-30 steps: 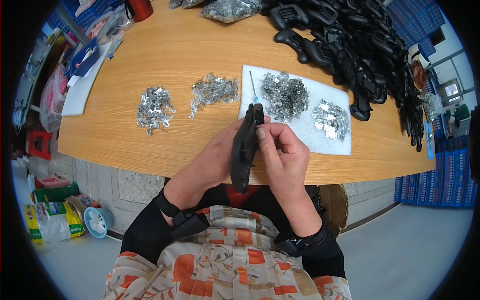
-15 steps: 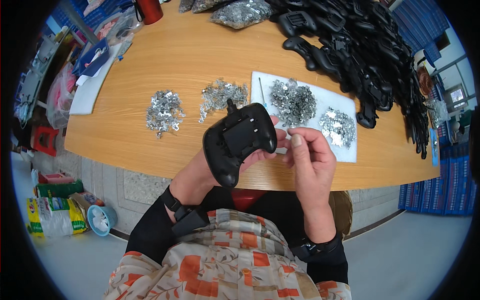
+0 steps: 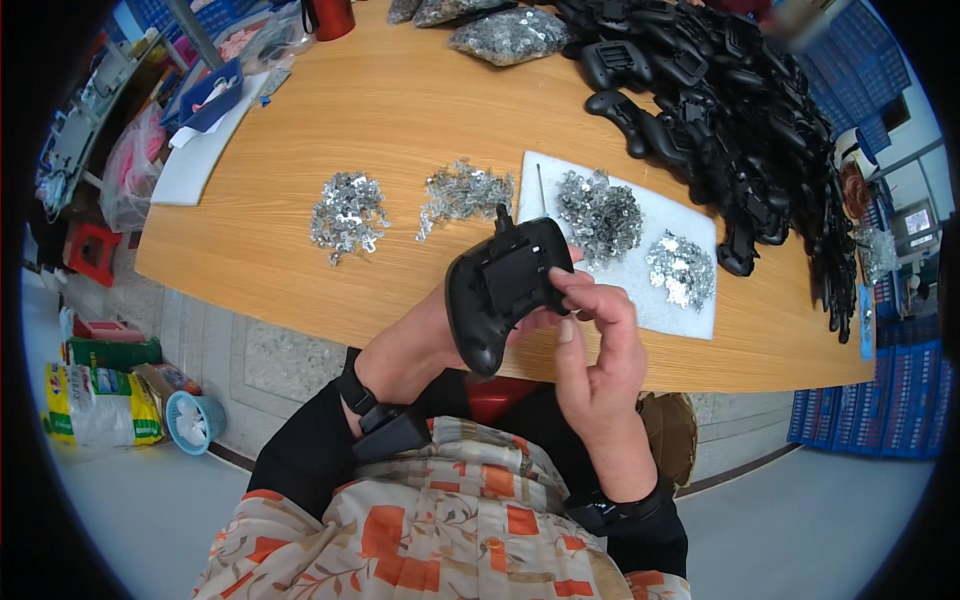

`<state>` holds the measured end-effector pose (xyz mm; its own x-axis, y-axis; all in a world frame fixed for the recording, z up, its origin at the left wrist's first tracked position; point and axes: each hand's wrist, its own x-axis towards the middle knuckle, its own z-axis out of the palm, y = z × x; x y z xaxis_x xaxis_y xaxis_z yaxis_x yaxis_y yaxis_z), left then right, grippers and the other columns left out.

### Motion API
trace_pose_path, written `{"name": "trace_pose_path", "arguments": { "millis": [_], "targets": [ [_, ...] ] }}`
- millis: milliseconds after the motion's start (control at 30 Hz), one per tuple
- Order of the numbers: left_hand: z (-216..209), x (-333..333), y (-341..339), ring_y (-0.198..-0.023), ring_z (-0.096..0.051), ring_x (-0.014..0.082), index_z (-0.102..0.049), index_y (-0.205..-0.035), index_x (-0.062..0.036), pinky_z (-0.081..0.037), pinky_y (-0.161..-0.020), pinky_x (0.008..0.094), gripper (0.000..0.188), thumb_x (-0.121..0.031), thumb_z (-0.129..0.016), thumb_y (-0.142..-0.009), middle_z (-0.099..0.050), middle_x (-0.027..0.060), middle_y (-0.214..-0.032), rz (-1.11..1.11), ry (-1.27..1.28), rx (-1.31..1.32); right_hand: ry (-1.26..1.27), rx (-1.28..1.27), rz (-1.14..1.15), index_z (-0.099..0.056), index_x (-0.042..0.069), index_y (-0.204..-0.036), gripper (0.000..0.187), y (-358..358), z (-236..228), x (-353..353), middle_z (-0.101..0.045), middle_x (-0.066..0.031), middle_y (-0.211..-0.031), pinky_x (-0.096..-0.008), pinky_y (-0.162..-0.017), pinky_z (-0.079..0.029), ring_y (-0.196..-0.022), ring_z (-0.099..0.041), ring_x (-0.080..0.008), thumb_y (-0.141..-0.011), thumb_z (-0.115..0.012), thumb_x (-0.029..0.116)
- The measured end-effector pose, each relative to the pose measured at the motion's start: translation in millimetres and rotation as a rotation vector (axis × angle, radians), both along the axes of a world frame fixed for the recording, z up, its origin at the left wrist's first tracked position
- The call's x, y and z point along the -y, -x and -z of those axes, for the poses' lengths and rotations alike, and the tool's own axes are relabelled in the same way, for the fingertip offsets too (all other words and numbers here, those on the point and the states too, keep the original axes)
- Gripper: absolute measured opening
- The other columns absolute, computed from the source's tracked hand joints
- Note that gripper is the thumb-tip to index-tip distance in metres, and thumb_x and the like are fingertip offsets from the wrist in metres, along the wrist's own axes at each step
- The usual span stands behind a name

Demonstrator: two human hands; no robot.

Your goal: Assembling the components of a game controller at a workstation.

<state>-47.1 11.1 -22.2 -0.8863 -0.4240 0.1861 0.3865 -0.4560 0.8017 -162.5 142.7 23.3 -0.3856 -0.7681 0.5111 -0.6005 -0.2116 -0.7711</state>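
A black game controller shell (image 3: pixel 468 325) is tilted over the table's near edge, its back side up, with a rectangular panel and small bright metal pieces near its right side. My left hand (image 3: pixel 432 318) grips it from underneath, most of the fingers hidden behind it. My right hand (image 3: pixel 602 350) is at the shell's right grip: the index fingertip touches near a bright metal piece, while the thumb is bent in close to the other fingers. Whatever lies between them is too small to make out. Beyond the shell are heaps of small metal clips (image 3: pixel 348 215), (image 3: pixel 468 190).
A white foam sheet (image 3: pixel 635 312) bears two more metal heaps (image 3: pixel 600 215), (image 3: pixel 682 268) and a thin screwdriver (image 3: pixel 541 190). Many black controller shells (image 3: pixel 690 140) are piled at the far right. Bags of metal parts (image 3: pixel 510 38) and a red flask (image 3: pixel 330 18) stand farther back.
The shell and my left hand have shifted right in the picture. My right hand has come in from beside the shell, and its index finger now touches the shell. The whole view has shifted slightly.
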Motion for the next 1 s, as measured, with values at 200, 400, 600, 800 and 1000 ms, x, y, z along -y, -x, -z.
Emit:
{"name": "trace_pose_path", "arguments": {
  "millis": [200,400,600,800,1000],
  "targets": [
    [1,1,-1,-0.121,-0.062,0.0160,-0.050,-0.145,-0.0033,-0.050,-0.104,0.0328,0.056,-0.010,-0.072,-0.095,-0.062,0.0093,-0.138,-0.111,0.384,-0.030,0.005,-0.276,-0.026,-0.058,0.000,-0.115,0.031,-5,0,4,-0.069,-0.0147,-0.124,-0.0473,-0.102,-0.049,-0.101,-0.063,-0.0312,-0.086,-0.065,-0.005],
    [-9,-6,-4,-0.125,-0.059,0.0155,-0.048,-0.147,-0.0029,-0.048,-0.106,0.0333,0.061,-0.014,-0.075,-0.094,-0.062,0.0087,-0.137,-0.119,0.277,-0.029,-0.061,-0.082,-0.043,-0.059,0.000,-0.118,0.034,-5,3,4,-0.070,-0.0129,-0.120,-0.0436,-0.101,-0.047,-0.101,-0.062,-0.0299,-0.085,-0.063,-0.006],
    [-6,-6,-1,-0.125,-0.059,0.0164,-0.049,-0.143,-0.0020,-0.048,-0.106,0.0329,0.055,-0.014,-0.074,-0.095,-0.063,0.0089,-0.133,-0.130,0.179,0.031,-0.070,-0.052,-0.117,-0.060,0.002,-0.122,0.040,3,-8,2,-0.071,-0.0114,-0.114,-0.0454,-0.100,-0.044,-0.107,-0.062,-0.0303,-0.083,-0.069,0.002],
    [-5,-19,24,-0.120,-0.059,0.0198,-0.039,-0.148,0.0011,-0.046,-0.106,0.0373,0.046,-0.016,-0.051,-0.106,-0.057,0.0099,-0.135,-0.174,0.191,0.300,-0.019,-0.558,0.012,-0.067,-0.002,-0.107,0.033,8,-37,-15,-0.071,-0.0188,-0.111,-0.0419,-0.082,-0.050,-0.093,-0.067,-0.0345,-0.081,-0.079,0.015],
    [-39,-30,7,-0.133,-0.048,0.0244,-0.038,-0.149,0.0024,-0.040,-0.111,0.0387,0.056,-0.019,-0.058,-0.101,-0.049,0.0156,-0.143,-0.477,0.453,0.263,-0.304,0.339,0.016,-0.063,-0.002,-0.111,0.016,49,-59,-41,-0.063,0.0013,-0.094,-0.0219,-0.076,-0.043,-0.084,-0.052,-0.0055,-0.098,-0.059,0.007]
  ]
}}
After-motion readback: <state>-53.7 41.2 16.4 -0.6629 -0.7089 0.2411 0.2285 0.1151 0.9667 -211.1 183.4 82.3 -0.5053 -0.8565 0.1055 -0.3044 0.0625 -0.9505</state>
